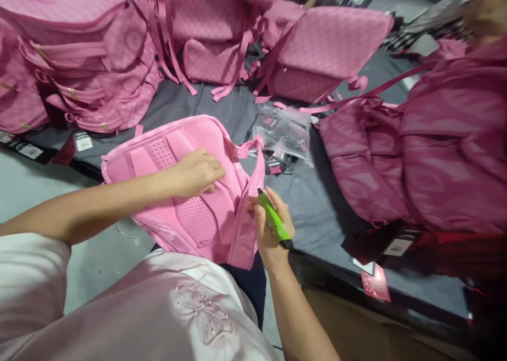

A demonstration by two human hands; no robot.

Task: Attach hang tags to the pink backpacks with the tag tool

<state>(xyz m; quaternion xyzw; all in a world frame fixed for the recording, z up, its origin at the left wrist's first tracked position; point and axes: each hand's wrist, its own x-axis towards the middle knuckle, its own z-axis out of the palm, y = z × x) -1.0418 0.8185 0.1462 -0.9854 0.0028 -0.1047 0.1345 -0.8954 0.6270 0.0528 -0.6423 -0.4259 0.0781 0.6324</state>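
A pink backpack [186, 160] lies in front of me with its padded, perforated back panel facing up, partly over the table edge against my body. On that panel rests my left hand [200, 173], its fingers curled closed; what they grip, if anything, is hidden. My right hand [275, 221] is closed around a green marker [272, 215] with black ends, slanting across the palm. The thumb and fingertips of that same hand are at the bag's shoulder strap [243, 234]. A pink looped strap [259, 157] rises just above them.
Clear plastic bags [282, 133] with dark items lie beyond the backpack on the grey-covered table [312, 207]. Large pink backpacks stand at the left [91, 54], back [317, 44] and right [451, 144]. Tags [398, 246] hang at the right. Another person [485, 15] is partly visible at upper right.
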